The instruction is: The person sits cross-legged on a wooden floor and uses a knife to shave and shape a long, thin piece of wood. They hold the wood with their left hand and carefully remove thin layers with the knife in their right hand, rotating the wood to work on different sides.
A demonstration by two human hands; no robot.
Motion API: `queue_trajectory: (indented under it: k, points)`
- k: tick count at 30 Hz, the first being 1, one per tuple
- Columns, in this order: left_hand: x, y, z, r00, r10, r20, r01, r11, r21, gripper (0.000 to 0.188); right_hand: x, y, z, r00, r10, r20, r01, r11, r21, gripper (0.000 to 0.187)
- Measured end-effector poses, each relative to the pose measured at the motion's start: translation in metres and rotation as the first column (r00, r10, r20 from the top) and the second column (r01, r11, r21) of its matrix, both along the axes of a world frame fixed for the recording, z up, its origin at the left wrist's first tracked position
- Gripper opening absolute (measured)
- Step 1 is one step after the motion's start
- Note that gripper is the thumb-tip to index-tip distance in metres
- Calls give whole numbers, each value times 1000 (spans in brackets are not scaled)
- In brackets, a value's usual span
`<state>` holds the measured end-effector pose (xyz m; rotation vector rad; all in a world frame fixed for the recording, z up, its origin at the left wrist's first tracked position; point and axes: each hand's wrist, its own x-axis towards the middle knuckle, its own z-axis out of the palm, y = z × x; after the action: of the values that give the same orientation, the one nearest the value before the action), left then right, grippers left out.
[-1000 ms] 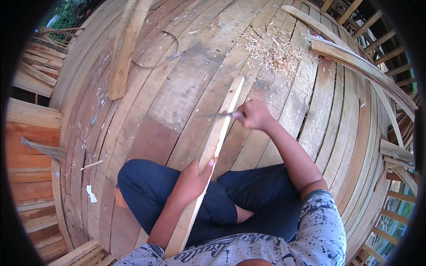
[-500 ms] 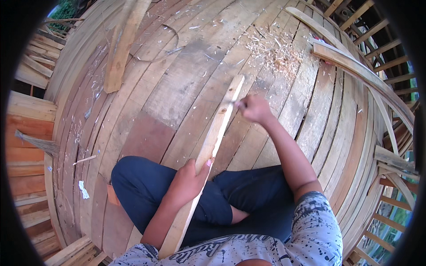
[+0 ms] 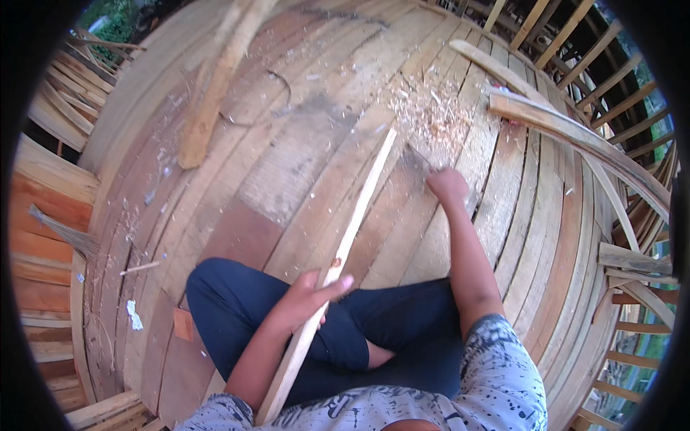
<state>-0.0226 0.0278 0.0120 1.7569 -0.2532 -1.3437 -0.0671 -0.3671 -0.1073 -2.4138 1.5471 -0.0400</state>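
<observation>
A long pale wooden stick (image 3: 359,208) slants away from my body, its near end against my shirt and its far end over the floor. My left hand (image 3: 298,305) is closed round its lower part, thumb across the top, just below a dark knot. My right hand (image 3: 448,188) is a fist to the right of the stick's far end, apart from it. From that fist a thin dark blade (image 3: 418,154), which looks like a knife's, points toward the far left; the handle is hidden in my fingers.
Wood shavings (image 3: 438,115) lie heaped on the plank floor (image 3: 402,237) beyond my right hand. A thick board (image 3: 198,133) lies at the far left, long curved timbers (image 3: 560,122) at the right. A twig broom (image 3: 65,228) and a white scrap (image 3: 134,314) are at the left.
My right hand has moved right, off the stick, with the blade. In my left hand the stick has turned about its length and shows a narrower face.
</observation>
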Motion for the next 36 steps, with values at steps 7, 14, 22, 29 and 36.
queue_trajectory:
  k: [7,14,22,29,36]
  points:
    - [8,16,-1,848,145,-509,-305,920,-246,34,-23,18,7,850,257,460,-303,953,27,44]
    - [-3,8,-25,773,74,-630,-282,929,-238,44,-38,75,46,591,377,713,-641,756,131,23]
    - [11,10,-44,575,-102,-812,-368,854,-368,48,-39,170,80,486,648,587,-831,551,80,22]
    - [-7,10,-36,516,-99,-851,-435,826,-360,43,-34,213,62,714,540,445,-595,803,-20,53]
    - [-17,18,-50,442,-60,-895,-430,862,-270,43,-27,219,32,712,599,368,-512,800,-313,47]
